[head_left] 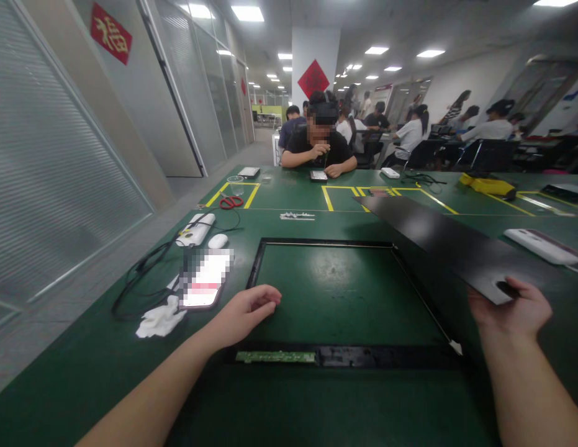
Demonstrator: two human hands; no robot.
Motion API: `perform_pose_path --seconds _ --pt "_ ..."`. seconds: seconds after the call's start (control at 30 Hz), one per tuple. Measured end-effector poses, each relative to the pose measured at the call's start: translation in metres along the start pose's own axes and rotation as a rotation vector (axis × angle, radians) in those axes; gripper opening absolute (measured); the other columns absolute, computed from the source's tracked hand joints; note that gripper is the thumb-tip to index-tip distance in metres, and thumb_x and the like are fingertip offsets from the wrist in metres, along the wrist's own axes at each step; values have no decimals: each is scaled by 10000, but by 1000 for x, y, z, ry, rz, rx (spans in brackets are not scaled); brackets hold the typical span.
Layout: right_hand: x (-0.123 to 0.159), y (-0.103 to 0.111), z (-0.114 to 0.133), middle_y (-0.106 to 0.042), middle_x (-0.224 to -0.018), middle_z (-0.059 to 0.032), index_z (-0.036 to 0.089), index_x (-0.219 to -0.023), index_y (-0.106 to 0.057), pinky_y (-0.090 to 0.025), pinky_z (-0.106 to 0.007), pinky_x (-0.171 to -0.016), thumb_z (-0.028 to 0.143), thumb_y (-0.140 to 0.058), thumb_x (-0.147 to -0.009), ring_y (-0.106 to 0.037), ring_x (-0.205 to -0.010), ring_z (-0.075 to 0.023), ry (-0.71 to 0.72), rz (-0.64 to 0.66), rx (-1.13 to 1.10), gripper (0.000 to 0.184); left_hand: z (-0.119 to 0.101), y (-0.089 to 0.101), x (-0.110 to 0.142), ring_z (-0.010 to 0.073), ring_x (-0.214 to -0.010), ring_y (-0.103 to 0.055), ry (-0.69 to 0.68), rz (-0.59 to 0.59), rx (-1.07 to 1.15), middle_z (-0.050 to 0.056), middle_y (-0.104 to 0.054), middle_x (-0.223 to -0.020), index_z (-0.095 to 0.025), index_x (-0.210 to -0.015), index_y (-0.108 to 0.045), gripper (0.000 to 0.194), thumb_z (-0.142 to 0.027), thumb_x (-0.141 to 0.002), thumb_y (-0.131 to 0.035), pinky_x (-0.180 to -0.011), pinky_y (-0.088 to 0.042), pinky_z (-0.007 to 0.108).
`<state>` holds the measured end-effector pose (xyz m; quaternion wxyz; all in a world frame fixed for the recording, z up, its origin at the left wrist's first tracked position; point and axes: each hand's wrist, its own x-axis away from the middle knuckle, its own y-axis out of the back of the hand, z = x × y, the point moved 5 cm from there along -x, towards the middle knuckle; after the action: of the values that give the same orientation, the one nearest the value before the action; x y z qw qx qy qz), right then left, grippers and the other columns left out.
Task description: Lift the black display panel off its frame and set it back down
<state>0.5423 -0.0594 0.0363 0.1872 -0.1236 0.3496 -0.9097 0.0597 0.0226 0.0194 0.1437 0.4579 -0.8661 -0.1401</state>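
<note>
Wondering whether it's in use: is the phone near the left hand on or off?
On: the phone shows a bright screen with a reddish band.

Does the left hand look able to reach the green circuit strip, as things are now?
Probably yes: the left hand looks empty and close by, and nothing seems to cover the green circuit strip.

Beyond the left fingers [266,300], the counter [330,292] is smooth, glossy green. The right fingers [524,292] grip a dark panel [438,239], flat and semi-gloss. Between them, the frame [386,356] looks like black plastic. Left of the left fingers lies soft, crumpled white tissue [161,320], beside a glassy phone [205,282].
</note>
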Motion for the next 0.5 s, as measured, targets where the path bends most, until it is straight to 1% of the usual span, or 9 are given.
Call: perform_pose_path --seconds 0.07,0.17,0.3,0.33,0.4,0.47,0.5 --pt "11 -3 2 -650 -806 -26 199 -734 -551 -539 -333 -615 76 -498 -620 -617 -693 -169 -47 -54 16 175 1 2 0 247 -952 -675 13 -10 103 88 -717 -1070 -191 -1079 -675 277 -378 -880 -629 -882 -517 386" --pt "22 -9 0 -658 -773 -17 189 -747 -586 -542 -358 -643 114 -519 -665 -611 -667 -169 -134 -59 38 130 5 7 -2 234 -900 -690 63 -83 259 90 -727 -1078 -192 -1101 -690 303 -410 -899 -632 -867 -531 379" --pt "22 -7 -9 -692 -734 -25 195 -704 -608 -558 -367 -698 140 -519 -685 -646 -674 -183 -232 -55 92 107 19 18 -6 210 -858 -715 184 -212 547 100 -760 -1046 -176 -1102 -703 264 -342 -904 -651 -859 -549 343" --pt "22 -5 -11 -702 -726 -32 202 -692 -616 -565 -374 -718 147 -524 -686 -660 -680 -194 -257 -34 130 107 21 21 -6 205 -838 -722 217 -234 625 106 -769 -1034 -169 -1093 -706 247 -319 -906 -645 -848 -555 333" --pt "22 0 -16 -725 -729 -45 217 -693 -651 -577 -403 -760 183 -538 -703 -690 -697 -225 -332 53 255 119 21 26 -6 213 -819 -736 255 -250 790 119 -781 -1012 -157 -1072 -715 242 -310 -921 -602 -830 -569 338" --pt "24 4 -21 -741 -733 -65 232 -716 -697 -582 -446 -791 256 -543 -734 -717 -729 -270 -426 185 417 157 15 30 -4 259 -859 -750 272 -233 958 123 -788 -996 -159 -1073 -724 318 -381 -929 -548 -834 -585 386" --pt "26 4 -23 -745 -732 -78 236 -726 -715 -580 -471 -804 302 -543 -748 -728 -758 -296 -443 286 505 185 10 30 -2 294 -915 -751 281 -215 1028 121 -789 -1006 -166 -1099 -724 378 -436 -925 -525 -851 -589 425"
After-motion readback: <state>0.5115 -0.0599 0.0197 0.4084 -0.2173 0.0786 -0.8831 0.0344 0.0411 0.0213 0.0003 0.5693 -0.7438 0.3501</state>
